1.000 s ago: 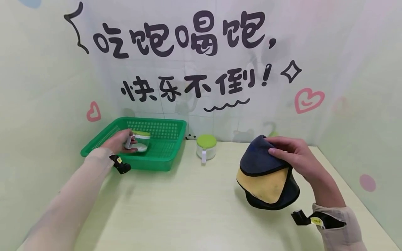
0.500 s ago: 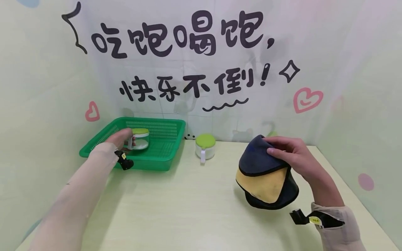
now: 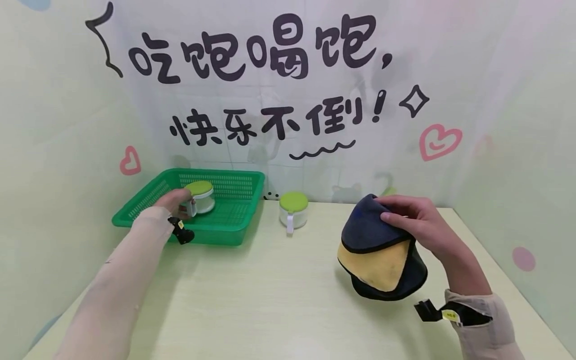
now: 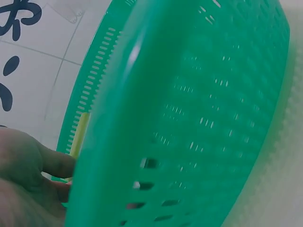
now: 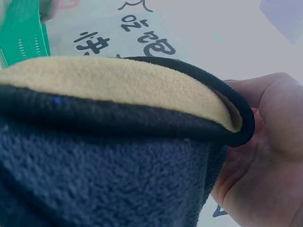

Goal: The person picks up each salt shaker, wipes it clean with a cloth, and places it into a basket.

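Over the near wall of a green plastic basket (image 3: 211, 235), my left hand (image 3: 173, 201) holds a clear seasoning jar (image 3: 205, 202) by its white handle. The jar has a green lid and sits inside the basket, leaning slightly. In the left wrist view the basket's wall hides most of it, leaving a sliver of lid beside the fingers. My right hand (image 3: 420, 220) pinches the top of a folded cleaning cloth (image 3: 378, 265), dark blue on one face and yellow on the other, with black edging. The cloth hangs down at the right side of the table.
A second seasoning jar (image 3: 294, 210) with a green lid stands upright on the table (image 3: 270, 300), just right of the basket. Behind the table rises a white wall sheet (image 3: 288, 90) printed with dark lettering and pink hearts.
My left hand has shifted slightly right, and the jar in it has turned and tilted within the basket. The right hand and cloth have stayed nearly still.
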{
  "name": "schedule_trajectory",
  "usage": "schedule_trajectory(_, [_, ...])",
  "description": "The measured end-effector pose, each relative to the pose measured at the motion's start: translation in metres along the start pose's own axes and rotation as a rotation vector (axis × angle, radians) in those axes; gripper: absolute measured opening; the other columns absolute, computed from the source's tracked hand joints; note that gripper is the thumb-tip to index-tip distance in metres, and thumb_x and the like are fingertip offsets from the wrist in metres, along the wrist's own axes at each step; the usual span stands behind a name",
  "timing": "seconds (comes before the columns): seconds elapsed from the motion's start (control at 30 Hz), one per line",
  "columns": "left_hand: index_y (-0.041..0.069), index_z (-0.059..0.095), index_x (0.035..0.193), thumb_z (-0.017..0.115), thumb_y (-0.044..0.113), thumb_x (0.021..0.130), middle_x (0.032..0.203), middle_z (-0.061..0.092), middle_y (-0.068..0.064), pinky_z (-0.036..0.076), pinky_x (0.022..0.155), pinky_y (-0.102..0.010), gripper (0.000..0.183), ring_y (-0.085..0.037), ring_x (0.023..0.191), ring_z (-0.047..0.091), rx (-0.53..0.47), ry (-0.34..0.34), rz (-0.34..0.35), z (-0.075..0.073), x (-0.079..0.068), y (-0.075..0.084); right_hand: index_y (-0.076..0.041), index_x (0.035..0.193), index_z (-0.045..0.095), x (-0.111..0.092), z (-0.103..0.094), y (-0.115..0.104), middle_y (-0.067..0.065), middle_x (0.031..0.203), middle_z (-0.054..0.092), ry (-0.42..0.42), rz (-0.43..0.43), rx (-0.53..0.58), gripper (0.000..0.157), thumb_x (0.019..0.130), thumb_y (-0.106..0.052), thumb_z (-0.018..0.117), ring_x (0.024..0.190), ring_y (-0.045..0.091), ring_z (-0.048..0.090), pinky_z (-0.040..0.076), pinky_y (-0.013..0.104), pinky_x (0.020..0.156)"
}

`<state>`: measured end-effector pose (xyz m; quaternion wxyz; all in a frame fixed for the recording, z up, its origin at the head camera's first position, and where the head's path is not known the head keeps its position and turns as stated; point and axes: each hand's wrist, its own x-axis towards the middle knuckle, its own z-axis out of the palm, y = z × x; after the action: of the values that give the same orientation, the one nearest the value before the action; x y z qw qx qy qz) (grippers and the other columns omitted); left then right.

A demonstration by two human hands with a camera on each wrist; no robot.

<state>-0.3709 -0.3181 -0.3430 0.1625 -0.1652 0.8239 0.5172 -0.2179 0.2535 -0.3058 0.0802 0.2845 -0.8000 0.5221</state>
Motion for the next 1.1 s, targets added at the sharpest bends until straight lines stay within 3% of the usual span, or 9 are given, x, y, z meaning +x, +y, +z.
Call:
schedule_trajectory(0.3, [-0.015,0.018,0.155,0.03,0.012,0.105,0.134,0.041,-0.031,0.057,0.098,-0.038,0.059,-0.034,0.112,0.053,0.068,0.013,0.011,0.003,0.002,-0.003,0.001,0.131,0.067,-0.002,-0.001,0.001,-0.016,0.115,0.073,0.012,0.021,-0.007,0.032,0.099,-0.003,0.063,0.1,0.003,0.071,0.057,0.015,0.086])
schedule_trajectory(0.5, [-0.02,0.021,0.151,0.031,0.009,0.1,0.15,0.029,-0.04,0.051,0.11,-0.051,0.059,-0.045,0.126,0.046,0.127,0.032,0.042,-0.001,-0.002,-0.005,0.001,0.131,0.067,-0.001,-0.001,0.001,-0.018,0.115,0.073,0.02,0.026,-0.021,0.032,0.099,-0.005,0.064,0.099,0.003,0.071,0.057,0.015,0.086])
schedule_trajectory(0.53, [-0.025,0.031,0.138,0.032,0.009,0.097,0.141,0.035,-0.042,0.053,0.104,-0.049,0.053,-0.045,0.116,0.048,0.156,0.038,0.068,-0.003,-0.002,-0.005,0.001,0.131,0.067,-0.001,-0.001,0.001,-0.018,0.114,0.073,0.02,0.027,-0.024,0.032,0.099,-0.005,0.064,0.099,0.003,0.071,0.057,0.015,0.086])
schedule_trajectory(0.67, [-0.007,0.034,0.089,0.037,0.01,0.087,0.099,0.038,-0.03,0.047,0.068,-0.038,0.017,-0.033,0.08,0.04,0.32,0.209,0.148,-0.002,-0.007,0.0,0.002,0.131,0.067,-0.001,-0.001,0.001,-0.017,0.114,0.073,0.017,0.027,-0.023,0.032,0.099,-0.005,0.064,0.098,0.003,0.072,0.057,0.016,0.085])
schedule_trajectory(0.73, [-0.005,0.035,0.089,0.038,0.012,0.088,0.095,0.037,-0.027,0.036,0.061,-0.037,0.017,-0.029,0.072,0.032,0.371,0.352,0.18,0.004,-0.011,0.004,0.002,0.131,0.067,0.0,-0.001,0.001,-0.017,0.114,0.073,0.014,0.026,-0.023,0.032,0.099,-0.005,0.064,0.098,0.003,0.072,0.057,0.015,0.085])
schedule_trajectory(0.8, [-0.01,0.045,0.11,0.039,0.014,0.092,0.115,0.043,-0.036,0.043,0.066,-0.041,0.031,-0.034,0.079,0.041,0.354,0.494,0.206,0.012,-0.013,0.009,0.002,0.13,0.067,0.0,0.0,0.001,-0.017,0.115,0.073,0.012,0.025,-0.022,0.032,0.099,-0.004,0.064,0.099,0.003,0.071,0.057,0.015,0.085])
schedule_trajectory(0.87, [-0.011,0.041,0.134,0.038,0.016,0.097,0.137,0.035,-0.041,0.047,0.079,-0.049,0.046,-0.041,0.094,0.045,0.295,0.592,0.261,0.019,-0.016,0.015,0.002,0.13,0.067,0.0,0.001,0.001,-0.017,0.115,0.073,0.01,0.022,-0.021,0.032,0.099,-0.004,0.064,0.099,0.003,0.071,0.057,0.015,0.086])
schedule_trajectory(0.97, [-0.002,0.044,0.14,0.04,0.015,0.097,0.145,0.037,-0.032,0.044,0.096,-0.054,0.046,-0.044,0.111,0.045,0.192,0.668,0.333,0.03,-0.02,0.025,0.002,0.13,0.067,0.0,0.001,0.002,-0.017,0.115,0.073,0.007,0.02,-0.02,0.032,0.099,-0.004,0.064,0.099,0.003,0.071,0.057,0.015,0.086])
schedule_trajectory(1.1, [0.004,0.055,0.136,0.043,0.009,0.091,0.137,0.053,-0.023,0.044,0.096,-0.046,0.047,-0.036,0.112,0.05,0.103,0.686,0.407,0.045,-0.029,0.039,0.001,0.13,0.067,0.0,0.002,0.001,-0.017,0.115,0.073,0.003,0.021,-0.019,0.032,0.099,-0.004,0.064,0.099,0.003,0.071,0.057,0.015,0.086])
